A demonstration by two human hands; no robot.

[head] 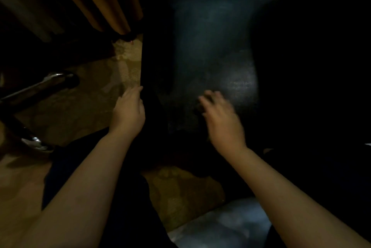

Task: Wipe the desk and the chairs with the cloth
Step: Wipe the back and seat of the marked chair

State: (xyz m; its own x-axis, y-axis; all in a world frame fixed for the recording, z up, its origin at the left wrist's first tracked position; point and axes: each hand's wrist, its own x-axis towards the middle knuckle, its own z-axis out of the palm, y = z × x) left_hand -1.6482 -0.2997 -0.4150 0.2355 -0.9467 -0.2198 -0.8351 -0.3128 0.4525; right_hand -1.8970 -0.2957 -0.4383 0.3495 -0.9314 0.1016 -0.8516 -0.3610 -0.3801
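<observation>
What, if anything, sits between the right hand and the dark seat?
Nothing visible. The right hand is directly over the dark seat, blurred. A dark patch under its fingers could be the cloth, but it is too dim to tell. The left hand rests on the seat's left edge.

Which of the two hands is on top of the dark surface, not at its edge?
The right hand: it lies, blurred, over the top of the dark surface. The left hand is at the left side edge of that surface, fingers straight.

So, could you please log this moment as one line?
left hand: touches left edge of dark surface | right hand: blurred over it, grip unclear
</observation>
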